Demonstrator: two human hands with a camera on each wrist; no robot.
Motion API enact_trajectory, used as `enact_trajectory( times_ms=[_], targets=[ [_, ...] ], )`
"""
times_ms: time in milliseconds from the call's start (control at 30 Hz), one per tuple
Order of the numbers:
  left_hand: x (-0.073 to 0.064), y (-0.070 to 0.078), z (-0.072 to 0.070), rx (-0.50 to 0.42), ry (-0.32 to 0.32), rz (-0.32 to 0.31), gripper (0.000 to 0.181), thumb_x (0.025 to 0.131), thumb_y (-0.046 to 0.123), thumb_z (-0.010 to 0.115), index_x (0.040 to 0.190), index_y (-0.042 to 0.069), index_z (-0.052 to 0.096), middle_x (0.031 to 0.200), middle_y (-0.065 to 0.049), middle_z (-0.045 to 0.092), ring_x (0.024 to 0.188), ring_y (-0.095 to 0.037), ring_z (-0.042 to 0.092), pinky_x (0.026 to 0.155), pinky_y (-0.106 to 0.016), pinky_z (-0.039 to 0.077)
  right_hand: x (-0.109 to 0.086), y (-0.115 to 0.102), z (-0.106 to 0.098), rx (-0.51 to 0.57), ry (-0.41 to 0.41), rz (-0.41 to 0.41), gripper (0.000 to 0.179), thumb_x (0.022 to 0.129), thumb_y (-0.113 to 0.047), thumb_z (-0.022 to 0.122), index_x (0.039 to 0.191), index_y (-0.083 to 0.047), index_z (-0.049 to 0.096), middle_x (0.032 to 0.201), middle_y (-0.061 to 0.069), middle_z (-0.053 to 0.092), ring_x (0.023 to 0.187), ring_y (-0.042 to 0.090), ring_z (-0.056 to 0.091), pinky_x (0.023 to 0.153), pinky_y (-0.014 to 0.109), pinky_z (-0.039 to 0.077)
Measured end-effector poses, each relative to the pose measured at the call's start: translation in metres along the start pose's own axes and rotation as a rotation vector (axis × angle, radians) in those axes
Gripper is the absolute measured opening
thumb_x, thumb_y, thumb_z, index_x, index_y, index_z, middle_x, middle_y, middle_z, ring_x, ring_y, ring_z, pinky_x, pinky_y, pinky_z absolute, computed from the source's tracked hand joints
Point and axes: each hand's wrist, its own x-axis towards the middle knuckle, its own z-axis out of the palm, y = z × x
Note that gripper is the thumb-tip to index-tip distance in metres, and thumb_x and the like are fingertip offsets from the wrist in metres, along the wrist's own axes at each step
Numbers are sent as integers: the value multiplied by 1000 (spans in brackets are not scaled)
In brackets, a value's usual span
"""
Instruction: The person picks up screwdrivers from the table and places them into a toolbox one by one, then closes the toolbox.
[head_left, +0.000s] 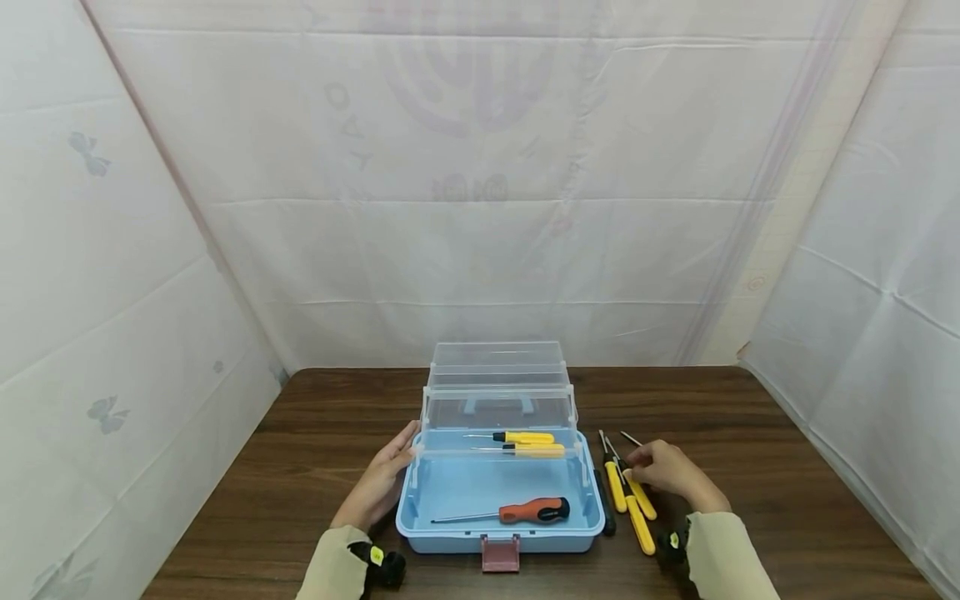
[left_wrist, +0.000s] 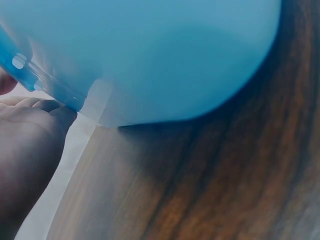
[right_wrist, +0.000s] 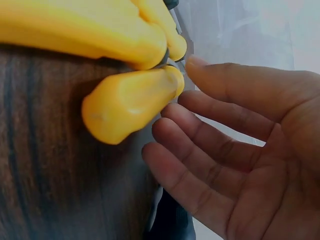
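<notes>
A light blue toolbox [head_left: 495, 543] with a raised clear lid [head_left: 498, 367] stands on the table. My left hand [head_left: 382, 479] holds its left side near the back, thumb at the rim; in the left wrist view that hand [left_wrist: 30, 140] is beside the blue wall. Inside lie an orange-and-black screwdriver [head_left: 534, 511] and two yellow-handled screwdrivers [head_left: 528, 437] behind a clear flap. Right of the box, my right hand [head_left: 670, 471] is over several yellow screwdrivers [head_left: 637, 525]. In the right wrist view its loosely bent fingers and thumb flank the near yellow handle [right_wrist: 130, 105], not closed on it.
A black-handled tool [head_left: 604, 504] lies against the box's right side. The pink latch [head_left: 500, 554] hangs down in front. Pale sheeting [head_left: 480, 250] encloses the brown wooden table [head_left: 337, 433] at the back and both sides.
</notes>
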Motion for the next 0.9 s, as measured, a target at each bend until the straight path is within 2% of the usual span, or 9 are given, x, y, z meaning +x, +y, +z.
enact_trajectory(
  times_ms=[133, 533, 900],
  targets=[
    [0, 0, -1, 2, -2, -4, 65, 101, 13, 41, 154, 2, 6, 162, -15, 1, 149, -32, 0, 118, -50, 7, 0, 2, 0, 3, -18, 18, 29, 84, -7, 69, 109, 7, 66, 93, 9, 68, 76, 16, 63, 67, 36, 58],
    [0, 0, -1, 18, -4, -5, 65, 101, 13, 41, 154, 2, 4, 162, -14, 0, 149, -32, 0, 118, -50, 7, 1, 1, 1, -24, -6, 49, 29, 83, -9, 71, 107, 7, 66, 90, 9, 67, 72, 15, 61, 66, 35, 58],
    [-1, 2, 0, 25, -14, -3, 66, 102, 14, 41, 154, 2, 3, 162, -15, -1, 149, -32, -1, 118, -50, 7, -1, 0, 4, -58, 27, 41, 12, 82, -6, 70, 90, 2, 66, 77, 5, 59, 66, 15, 54, 57, 28, 49]
  ],
)
